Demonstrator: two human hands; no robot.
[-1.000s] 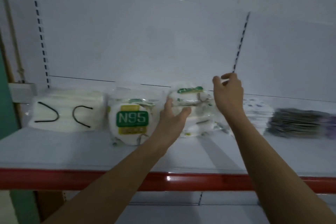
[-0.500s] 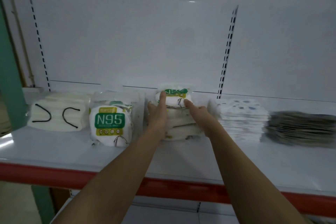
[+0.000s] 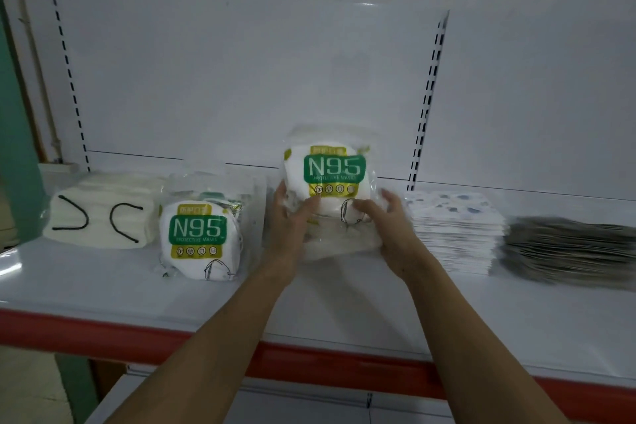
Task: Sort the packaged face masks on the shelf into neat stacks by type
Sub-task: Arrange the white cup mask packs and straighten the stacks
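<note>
A clear N95 mask pack (image 3: 328,172) with a green label stands tilted upright on top of a flat pile of similar packs (image 3: 339,243) at the shelf's middle. My left hand (image 3: 290,220) grips its lower left edge and my right hand (image 3: 385,217) grips its lower right edge. Another N95 pack (image 3: 199,237) leans upright against more packs to the left. A stack of cream masks with black ear loops (image 3: 99,217) lies at the far left. To the right sit a stack of white patterned mask packs (image 3: 454,231) and a grey stack (image 3: 571,248).
The white shelf (image 3: 344,299) has a red front edge (image 3: 309,354). Slotted uprights run up the white back panel (image 3: 426,96). A green post (image 3: 17,148) stands at the far left. A lower white shelf (image 3: 275,406) shows beneath.
Both hands have tipped the top N95 pack from lying flat to standing with its label facing me. The camera has moved closer and slightly left.
</note>
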